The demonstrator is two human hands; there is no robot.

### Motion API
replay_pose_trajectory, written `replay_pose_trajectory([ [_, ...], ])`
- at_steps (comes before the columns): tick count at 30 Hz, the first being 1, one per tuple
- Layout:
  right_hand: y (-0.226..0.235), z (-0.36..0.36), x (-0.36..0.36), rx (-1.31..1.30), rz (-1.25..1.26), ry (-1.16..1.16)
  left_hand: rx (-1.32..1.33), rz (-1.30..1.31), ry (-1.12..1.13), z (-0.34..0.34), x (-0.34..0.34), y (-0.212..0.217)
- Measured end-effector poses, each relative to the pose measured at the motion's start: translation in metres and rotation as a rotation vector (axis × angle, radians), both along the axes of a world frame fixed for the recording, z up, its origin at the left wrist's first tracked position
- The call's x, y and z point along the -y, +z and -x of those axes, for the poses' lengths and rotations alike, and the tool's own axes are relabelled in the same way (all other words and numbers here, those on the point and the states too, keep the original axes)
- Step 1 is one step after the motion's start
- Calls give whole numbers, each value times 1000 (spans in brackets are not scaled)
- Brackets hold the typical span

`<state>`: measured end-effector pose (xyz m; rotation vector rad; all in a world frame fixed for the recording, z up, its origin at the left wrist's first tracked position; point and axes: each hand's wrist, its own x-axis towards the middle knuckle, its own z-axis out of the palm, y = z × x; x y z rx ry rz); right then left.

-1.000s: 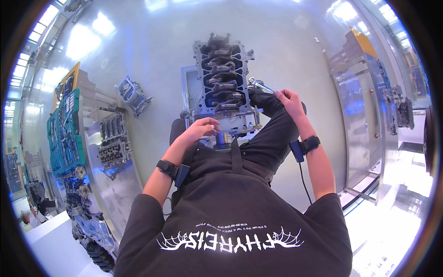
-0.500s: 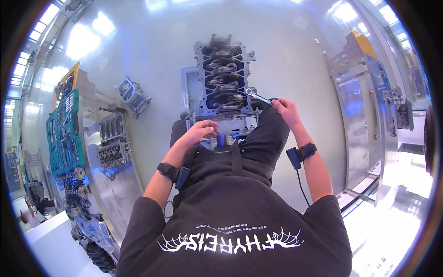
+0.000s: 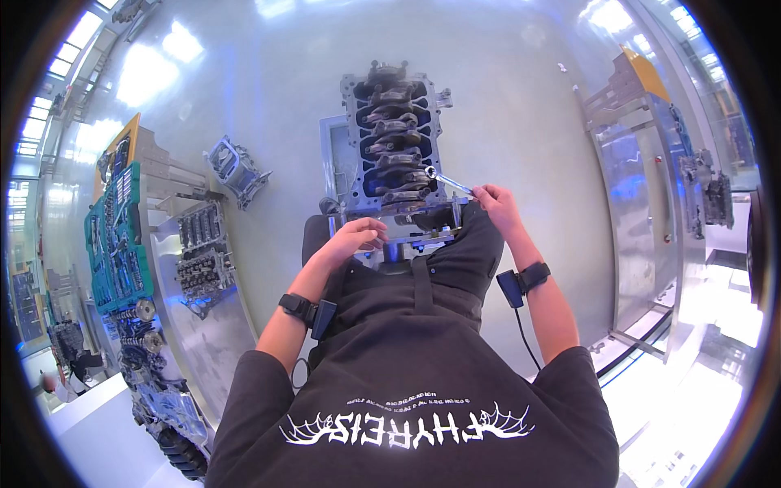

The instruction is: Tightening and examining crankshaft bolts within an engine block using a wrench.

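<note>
An engine block (image 3: 346, 96) lies before me with its open side up, and a crankshaft (image 3: 396, 145) runs along its middle. My right hand (image 3: 498, 206) is closed around the end of a silvery wrench (image 3: 455, 185) with a round head. The wrench head is over the near right part of the block, by the crankshaft; whether it touches anything I cannot tell. My left hand (image 3: 356, 237) is at the near left end of the block, with loosely bent fingers and nothing visible in them.
A metal housing (image 3: 236, 171) stands on the floor to the left. Farther left, a bench carries a green tool case (image 3: 118, 236) and several engine parts, with cylinder heads (image 3: 201, 256) beside it. On the right stands a metal bench (image 3: 639, 220) with engine parts.
My right hand has moved slightly left and nearer to me, bringing the wrench head from the block's right edge inward over the crankshaft. The left hand has barely moved.
</note>
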<state>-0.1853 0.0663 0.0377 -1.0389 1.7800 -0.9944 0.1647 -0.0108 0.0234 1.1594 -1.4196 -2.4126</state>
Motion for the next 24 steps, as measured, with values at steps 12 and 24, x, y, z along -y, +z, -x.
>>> replay_pose_trajectory([
  [12,-29,-69,-40,-5,-178,85,18,30,180,21,6,-6],
  [24,-14,-116,-38,279,-322,139,147,279,264,62,43,-29],
])
